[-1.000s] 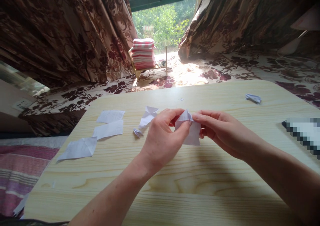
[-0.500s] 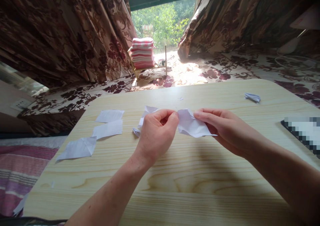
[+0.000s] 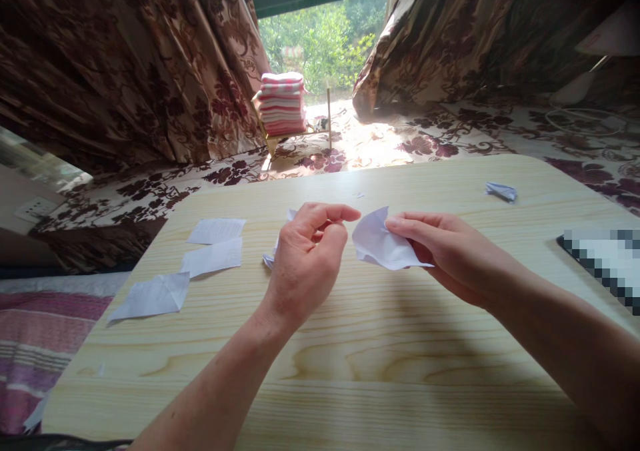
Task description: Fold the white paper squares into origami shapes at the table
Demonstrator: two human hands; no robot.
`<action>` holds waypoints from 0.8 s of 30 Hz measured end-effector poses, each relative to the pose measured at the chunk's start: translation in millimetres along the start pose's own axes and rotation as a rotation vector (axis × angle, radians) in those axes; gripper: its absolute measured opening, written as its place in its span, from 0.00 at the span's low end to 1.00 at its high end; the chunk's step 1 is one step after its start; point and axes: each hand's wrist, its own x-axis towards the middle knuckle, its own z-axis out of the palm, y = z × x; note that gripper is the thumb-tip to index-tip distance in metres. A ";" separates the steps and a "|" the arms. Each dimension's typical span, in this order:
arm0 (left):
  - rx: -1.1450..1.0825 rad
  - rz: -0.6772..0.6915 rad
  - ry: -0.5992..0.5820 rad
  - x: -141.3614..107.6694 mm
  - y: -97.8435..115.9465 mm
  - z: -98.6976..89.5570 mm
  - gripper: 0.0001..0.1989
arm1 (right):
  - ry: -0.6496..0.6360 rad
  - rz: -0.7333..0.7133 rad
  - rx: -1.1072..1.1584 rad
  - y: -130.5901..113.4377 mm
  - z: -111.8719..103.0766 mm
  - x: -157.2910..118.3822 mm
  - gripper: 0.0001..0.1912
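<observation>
L hand [image 3: 307, 258], centre of frame: bare, broad across the back, w/ rounded knuckles & a fairly long, slim index finger; thumb short & thick next to it. L forearm [image 3: 215, 384], bare too, narrow at the wrist & widening twd bottom edge, left of centre. One small spot [image 3: 173, 414] on it, low in frame — prob. a mole.

R hand [image 3: 445, 254], right of centre: bare, slim, long thumb, smooth back. R forearm [image 3: 555, 334] bare up to the right edge, thickening twd lower right corner, where it's dim & detail is lost.

Bottom left corner: dark strip [image 3: 60, 442] along the edge — can't tell if clothing.
</observation>
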 end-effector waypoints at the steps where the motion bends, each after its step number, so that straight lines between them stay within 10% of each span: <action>1: 0.000 0.014 -0.015 -0.2 -0.6 0.5 0.12 | -0.003 -0.007 -0.005 0.4 -0.1 0.1 0.15; 14: -0.161 -0.220 -0.058 2.3 -2.2 3.4 0.07 | -0.006 -0.027 -0.065 0.5 -0.6 -0.1 0.15; 24: -0.229 -0.341 -0.176 1.1 -1.8 2.3 0.14 | 0.147 -0.387 -0.402 4.6 5.6 -8.4 0.12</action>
